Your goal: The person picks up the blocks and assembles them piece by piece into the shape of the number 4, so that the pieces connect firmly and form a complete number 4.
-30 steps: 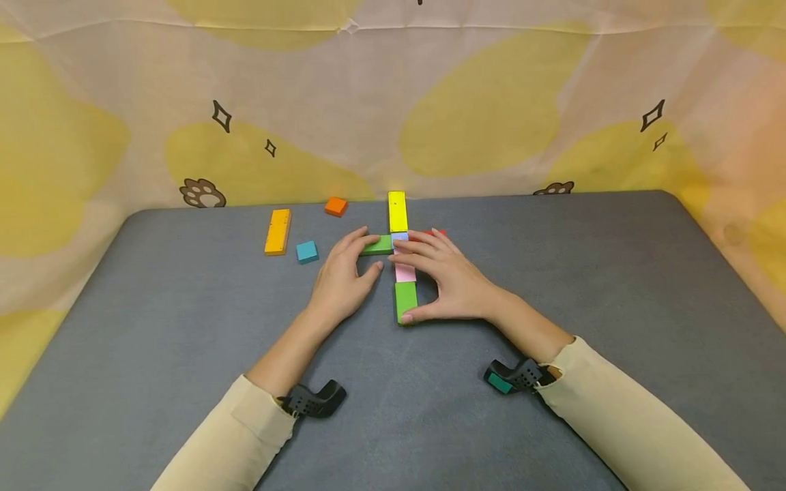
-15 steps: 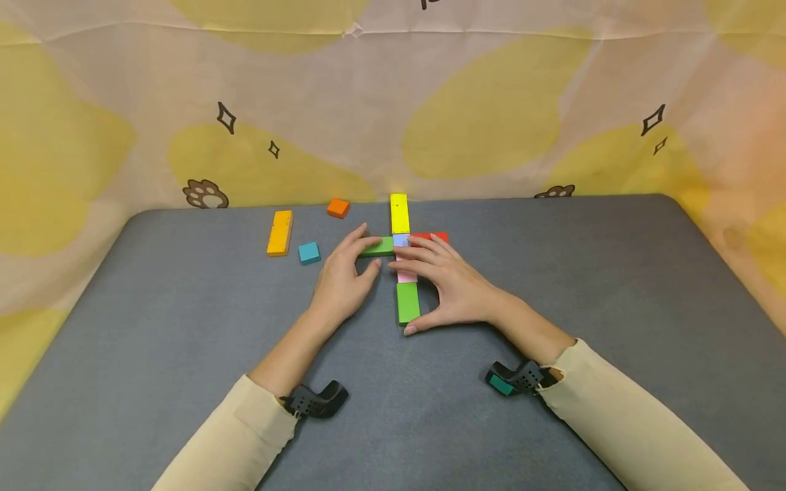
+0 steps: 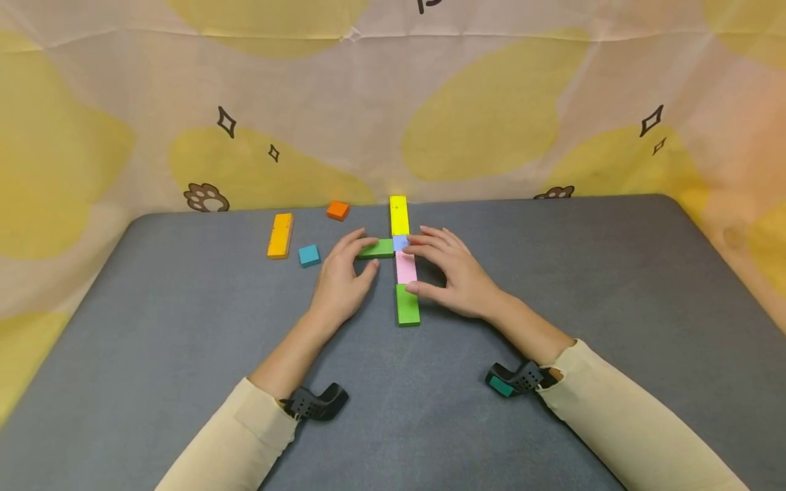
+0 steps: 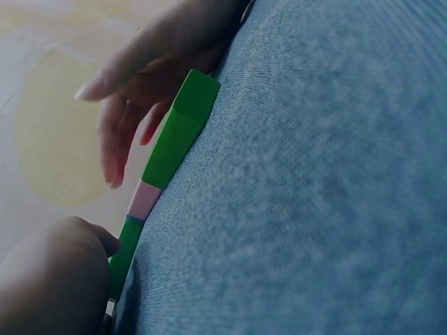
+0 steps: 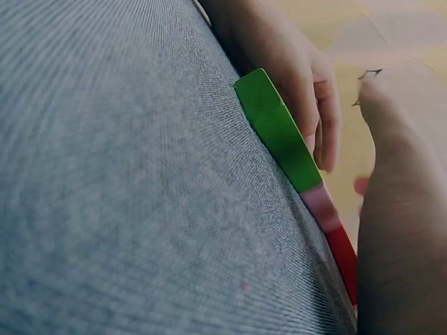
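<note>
Flat coloured blocks form a cross on the table. A yellow block (image 3: 399, 215) lies at the far end, then a small blue block (image 3: 400, 243), a pink block (image 3: 406, 267) and a green block (image 3: 408, 305) nearest me. Another green block (image 3: 376, 249) makes the left arm; my left hand (image 3: 342, 279) rests its loosely bent fingers at it, without a visible grip. My right hand (image 3: 457, 276) spreads over the right side, its thumb above the pink-green joint and fingertips by the blue block. It hides the red block (image 5: 341, 258) in the head view.
Left of the cross lie a long orange-yellow block (image 3: 280, 236), a small teal block (image 3: 310, 256) and a small orange block (image 3: 338, 210). A patterned cloth (image 3: 344, 102) hangs behind the grey table (image 3: 184, 341).
My right thumb has drawn up from the near end of the front green block to its pink joint. The right fingers have shifted rightward, covering the red block. My left hand has barely moved.
</note>
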